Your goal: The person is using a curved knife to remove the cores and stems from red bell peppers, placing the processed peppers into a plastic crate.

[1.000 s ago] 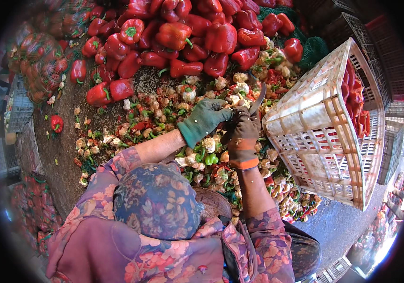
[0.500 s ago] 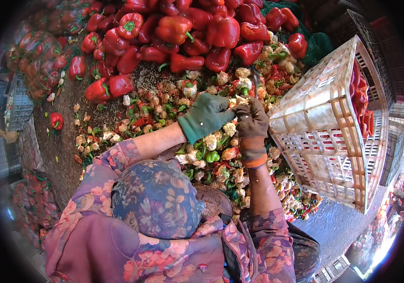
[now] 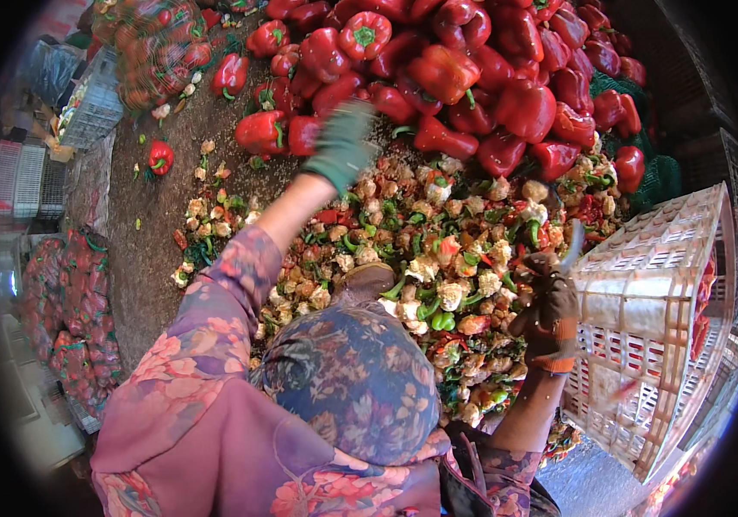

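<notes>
My left hand (image 3: 341, 148), in a green glove, is smeared by motion at the near edge of a heap of red bell peppers (image 3: 447, 73). A loose red bell pepper (image 3: 261, 132) lies to its left; whether the hand touches one is hidden by blur. In a brown glove with an orange cuff, my right hand (image 3: 550, 314) is closed around a small knife, whose curved blade (image 3: 573, 244) points away from me. That hand is beside the white plastic crate, over a pile of cut-out pepper cores (image 3: 421, 269) with green stems and pale seeds.
The tilted white crate (image 3: 636, 284) stands at the right with red pepper pieces inside. Green netting (image 3: 664, 179) lies behind it. At the far left are a net sack of peppers (image 3: 158, 52), a grey crate (image 3: 93, 108) and red-filled net sacks (image 3: 76, 302).
My hands were together over the cores; now they are apart. The left has swung left toward the pepper heap, and the right has drawn back beside the crate. The view has shifted too.
</notes>
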Demonstrator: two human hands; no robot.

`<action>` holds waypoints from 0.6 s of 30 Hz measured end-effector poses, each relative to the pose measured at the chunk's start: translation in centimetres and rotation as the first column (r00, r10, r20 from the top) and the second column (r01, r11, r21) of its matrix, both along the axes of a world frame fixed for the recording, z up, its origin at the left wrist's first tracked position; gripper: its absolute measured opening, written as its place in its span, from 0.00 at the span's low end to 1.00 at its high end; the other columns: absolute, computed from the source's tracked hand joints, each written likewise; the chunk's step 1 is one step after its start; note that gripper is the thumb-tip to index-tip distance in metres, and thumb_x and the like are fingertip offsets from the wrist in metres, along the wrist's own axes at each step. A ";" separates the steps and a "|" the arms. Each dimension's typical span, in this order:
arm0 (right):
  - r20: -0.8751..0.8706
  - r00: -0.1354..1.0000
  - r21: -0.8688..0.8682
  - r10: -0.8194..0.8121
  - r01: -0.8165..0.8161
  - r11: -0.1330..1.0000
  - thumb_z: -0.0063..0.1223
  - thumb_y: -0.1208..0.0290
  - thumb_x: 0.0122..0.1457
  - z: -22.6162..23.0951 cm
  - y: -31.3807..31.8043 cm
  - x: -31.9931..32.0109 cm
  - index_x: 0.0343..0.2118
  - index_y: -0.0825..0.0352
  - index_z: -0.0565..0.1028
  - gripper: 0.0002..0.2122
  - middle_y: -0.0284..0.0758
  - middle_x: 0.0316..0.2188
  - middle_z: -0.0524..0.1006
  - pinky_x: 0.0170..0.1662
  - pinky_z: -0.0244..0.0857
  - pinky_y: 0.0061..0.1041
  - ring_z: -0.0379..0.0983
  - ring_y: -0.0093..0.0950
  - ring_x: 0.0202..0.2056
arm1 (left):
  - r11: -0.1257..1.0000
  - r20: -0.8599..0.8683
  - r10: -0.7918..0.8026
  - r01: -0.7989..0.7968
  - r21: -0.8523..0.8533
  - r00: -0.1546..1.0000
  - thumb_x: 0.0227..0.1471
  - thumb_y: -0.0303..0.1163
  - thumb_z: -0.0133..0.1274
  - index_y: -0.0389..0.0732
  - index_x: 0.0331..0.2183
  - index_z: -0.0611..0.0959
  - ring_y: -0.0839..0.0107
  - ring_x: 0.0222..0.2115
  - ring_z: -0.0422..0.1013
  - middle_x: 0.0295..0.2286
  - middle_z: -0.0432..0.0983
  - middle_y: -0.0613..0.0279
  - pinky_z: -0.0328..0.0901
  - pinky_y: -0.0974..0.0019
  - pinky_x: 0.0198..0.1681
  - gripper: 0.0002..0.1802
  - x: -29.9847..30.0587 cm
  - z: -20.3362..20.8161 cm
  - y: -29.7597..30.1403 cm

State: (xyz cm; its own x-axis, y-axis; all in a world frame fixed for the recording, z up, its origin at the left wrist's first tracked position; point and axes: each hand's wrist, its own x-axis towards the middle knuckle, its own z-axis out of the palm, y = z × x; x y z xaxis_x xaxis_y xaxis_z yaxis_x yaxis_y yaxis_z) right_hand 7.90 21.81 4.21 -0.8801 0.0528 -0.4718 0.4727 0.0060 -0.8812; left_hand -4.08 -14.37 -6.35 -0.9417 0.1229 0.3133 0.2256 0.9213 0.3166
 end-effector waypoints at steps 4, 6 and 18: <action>0.209 0.977 -0.408 -0.037 0.122 0.905 0.50 0.65 0.58 -4.7 -2.1 0.7 0.36 0.67 0.73 0.10 0.32 0.28 0.75 0.20 0.60 0.17 0.70 0.22 0.24 | 0.469 0.355 0.709 -0.783 0.409 0.610 0.34 0.53 0.63 0.34 0.45 0.72 0.51 0.46 0.68 0.46 0.69 0.43 0.62 0.57 0.50 0.42 -0.7 -6.6 -11.3; 0.270 0.963 -0.357 -0.011 0.111 0.928 0.47 0.64 0.60 -3.8 -3.8 0.3 0.39 0.66 0.73 0.11 0.32 0.27 0.76 0.20 0.60 0.18 0.71 0.22 0.25 | 0.523 0.349 0.719 -0.799 0.298 0.601 0.34 0.52 0.64 0.36 0.47 0.71 0.51 0.46 0.67 0.47 0.69 0.44 0.61 0.57 0.50 0.42 -1.0 -5.8 -9.8; 0.316 0.935 -0.586 0.159 0.060 0.808 0.50 0.72 0.55 -7.3 -7.3 0.9 0.50 0.68 0.65 0.19 0.37 0.32 0.75 0.29 0.70 0.26 0.72 0.28 0.25 | 0.903 0.593 0.105 -0.327 0.280 0.798 0.31 0.32 0.68 0.46 0.53 0.66 0.57 0.49 0.64 0.46 0.68 0.49 0.60 0.62 0.52 0.45 -1.3 -3.5 -6.2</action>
